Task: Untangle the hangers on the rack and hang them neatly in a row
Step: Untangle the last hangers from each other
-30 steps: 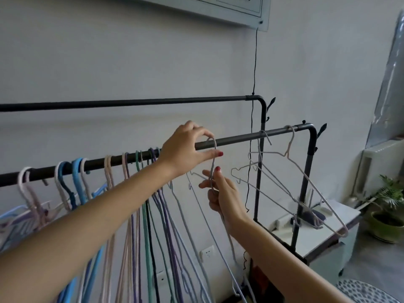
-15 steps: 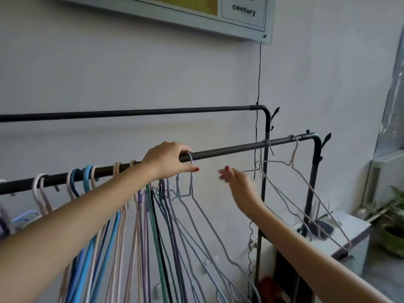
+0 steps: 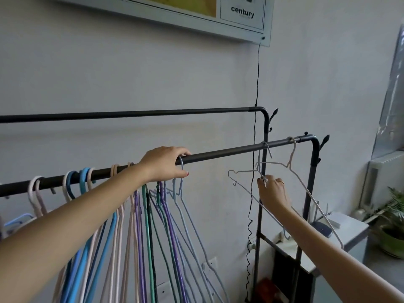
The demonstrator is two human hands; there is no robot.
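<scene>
Along the near black metal rail [image 3: 218, 152] of a two-bar garment rack, a tight bunch of slim hangers [image 3: 140, 226] — pink, blue, lilac, green and dark, some thick and rounded, others thin wire — crowds the left half, their hooks packed side by side and their long shoulders fanning downward. The far black rail [image 3: 131, 113] runs bare behind it, close to the pale grey wall [image 3: 109, 73]. The left hand [image 3: 162, 166] lies over the near rail at the right edge of the bunch, fingers curled down around the bar and thumb underneath, touching the hook of the pale blue wire hanger [image 3: 181, 186] that hangs last in the row. From that hand rightward the rail is open up to its bent corner, where two loose wire hangers hang tilted and crossed. The right hand [image 3: 273, 192], palm toward the wall, pinches the twisted neck of the grey wire hanger [image 3: 242, 171] between thumb and fingertips, the other fingers loosely bent. Just beside it, the pale pink wire hanger [image 3: 291, 156] hooks the rail near the corner, one long arm sloping down to the right. A thin black cord [image 3: 258, 73] drops from the framed wall poster [image 3: 242, 15] — printed "century" — past the rack's end post.
</scene>
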